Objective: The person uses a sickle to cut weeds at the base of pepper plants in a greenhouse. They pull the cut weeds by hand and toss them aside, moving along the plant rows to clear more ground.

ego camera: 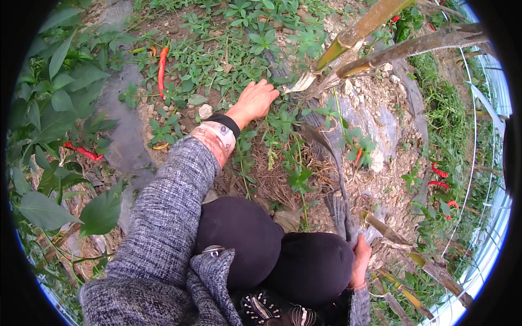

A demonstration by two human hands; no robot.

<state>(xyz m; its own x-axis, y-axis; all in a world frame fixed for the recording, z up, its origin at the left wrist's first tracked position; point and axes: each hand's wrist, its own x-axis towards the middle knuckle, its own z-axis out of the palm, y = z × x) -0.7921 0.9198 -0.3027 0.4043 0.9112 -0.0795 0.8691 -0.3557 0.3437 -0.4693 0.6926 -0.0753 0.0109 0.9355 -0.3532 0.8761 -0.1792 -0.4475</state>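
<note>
My left hand reaches forward into low green weeds, close to the base of a bamboo stake. Its fingers curl downward, and what lies under them is hidden. Beside my right knee is my right hand, gripping the edge of black plastic mulch film. A raised fold of that film runs from the hand up toward the weeds. Dry roots and straw lie on the soil between my knees and my left hand.
Leafy pepper plants crowd the left side. A red chili pepper lies among weeds, and several more red peppers show at right. Bamboo stakes and white strings stand on my right. A pale stone is near my left wrist.
</note>
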